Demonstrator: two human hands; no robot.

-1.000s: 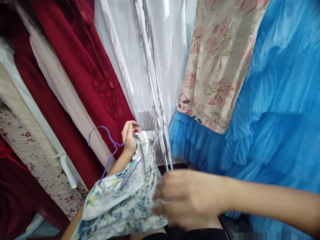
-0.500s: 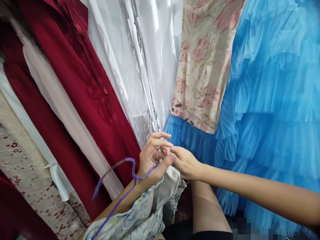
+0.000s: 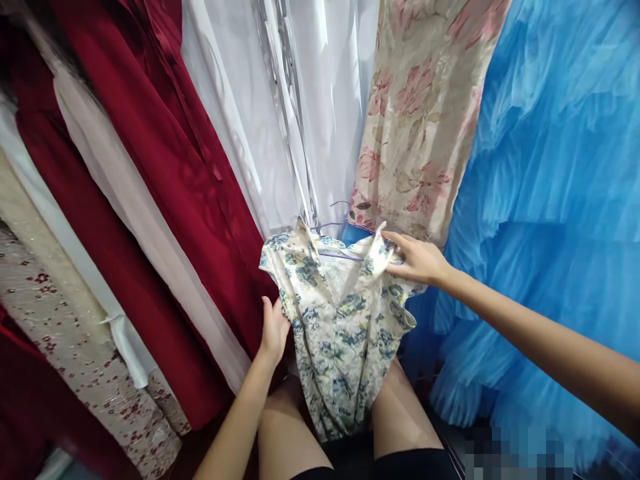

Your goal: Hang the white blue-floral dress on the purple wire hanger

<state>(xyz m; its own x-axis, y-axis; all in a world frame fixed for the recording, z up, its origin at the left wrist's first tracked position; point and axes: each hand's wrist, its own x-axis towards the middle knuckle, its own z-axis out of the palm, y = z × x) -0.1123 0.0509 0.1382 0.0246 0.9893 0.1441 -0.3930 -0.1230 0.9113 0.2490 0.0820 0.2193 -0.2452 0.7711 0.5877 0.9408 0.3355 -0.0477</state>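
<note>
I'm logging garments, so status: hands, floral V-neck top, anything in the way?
Left hand at side edge of floral V-neck top; right hand at its shoulder. Purple hanger showing through neckline. Nothing blocking the V-neck.

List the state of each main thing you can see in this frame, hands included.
Floral-print top: spread out front-up, collar open, creased lower down
Purple hanger: inside the top's neck, hook free
Left hand: at the top's side edge, thumb raised
Right hand: holding the top's shoulder
Red garment: hanging
White garment: hanging
Pink-flowered garment: hanging, hem partly hidden
Blue tulle garment: hanging, ruffled
</note>
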